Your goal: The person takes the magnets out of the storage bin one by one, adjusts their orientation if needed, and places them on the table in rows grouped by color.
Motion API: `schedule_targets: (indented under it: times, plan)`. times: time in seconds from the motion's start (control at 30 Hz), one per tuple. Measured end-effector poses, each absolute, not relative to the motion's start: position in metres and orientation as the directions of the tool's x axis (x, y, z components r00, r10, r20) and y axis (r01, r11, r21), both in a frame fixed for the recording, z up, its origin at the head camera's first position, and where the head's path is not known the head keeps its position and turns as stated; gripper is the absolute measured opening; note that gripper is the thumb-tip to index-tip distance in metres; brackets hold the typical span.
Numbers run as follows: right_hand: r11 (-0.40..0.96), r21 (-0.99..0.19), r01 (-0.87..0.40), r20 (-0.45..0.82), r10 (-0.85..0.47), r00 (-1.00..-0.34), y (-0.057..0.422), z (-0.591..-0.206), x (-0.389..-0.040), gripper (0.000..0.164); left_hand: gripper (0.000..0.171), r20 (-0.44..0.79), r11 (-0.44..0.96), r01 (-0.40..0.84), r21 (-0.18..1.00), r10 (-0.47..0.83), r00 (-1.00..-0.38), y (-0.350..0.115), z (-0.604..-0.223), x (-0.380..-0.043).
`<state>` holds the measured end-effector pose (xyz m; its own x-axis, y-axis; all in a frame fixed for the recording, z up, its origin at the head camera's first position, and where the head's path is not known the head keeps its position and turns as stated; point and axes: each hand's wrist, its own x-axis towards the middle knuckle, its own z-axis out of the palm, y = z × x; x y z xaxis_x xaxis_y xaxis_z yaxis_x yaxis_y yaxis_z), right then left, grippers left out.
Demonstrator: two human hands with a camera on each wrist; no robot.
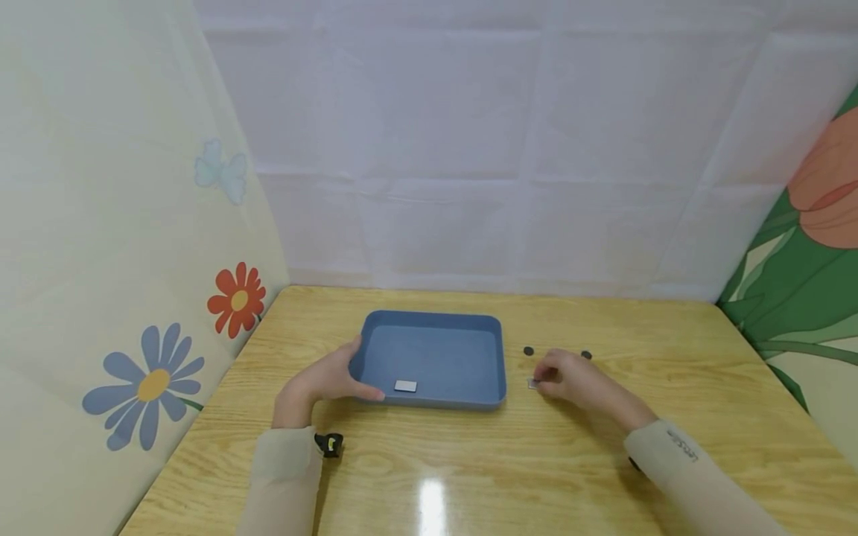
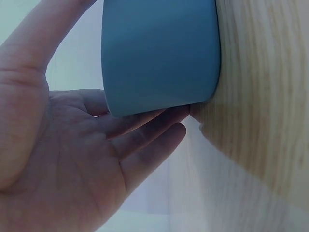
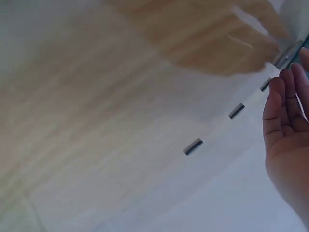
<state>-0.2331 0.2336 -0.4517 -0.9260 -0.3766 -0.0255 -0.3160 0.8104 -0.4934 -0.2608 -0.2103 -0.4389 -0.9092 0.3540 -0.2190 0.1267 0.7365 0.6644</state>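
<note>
A shallow blue tray (image 1: pixel 436 357) lies on the wooden table. My left hand (image 1: pixel 328 372) holds its left end, thumb along the front rim and fingers at the left side. From the left wrist, the tray wall (image 2: pixel 159 58) shows between that hand's thumb and fingers (image 2: pixel 154 145). Inside the tray, near the front, lies a small white rectangular piece (image 1: pixel 405 386) with a dark edge. To the right of the tray, my right hand (image 1: pixel 570 380) pinches a small pale flat piece (image 1: pixel 532 383) at the tabletop, partly hidden by the fingertips.
Two small dark discs (image 1: pixel 528 351) lie on the table beyond my right hand. The right wrist view shows several small dark pieces (image 3: pixel 193 146) in a row. White cloth (image 1: pixel 436 149) hangs behind the table, with flowered cloth at both sides.
</note>
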Motion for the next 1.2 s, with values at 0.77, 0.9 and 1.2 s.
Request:
schedule_targets:
  times: [0.77, 0.9, 1.2]
  plan:
    - [0.801, -0.415, -0.432, 0.085, -0.439, -0.894, 0.203, -0.412, -0.247, 0.016, 0.135, -0.234, 0.728, 0.108, 0.677, 0.352, -0.906, -0.21, -0.437, -0.26]
    - [0.788, -0.439, -0.431, 0.074, -0.446, -0.892, 0.191, -0.412, -0.25, 0.016, 0.136, -0.237, 0.729, 0.101, 0.677, 0.347, -0.908, -0.21, -0.436, -0.26]
    - [0.76, -0.45, -0.47, 0.067, -0.495, -0.866, 0.159, -0.414, -0.256, 0.018, 0.136, -0.237, 0.734, 0.099, 0.671, 0.339, -0.91, -0.21, -0.437, -0.26]
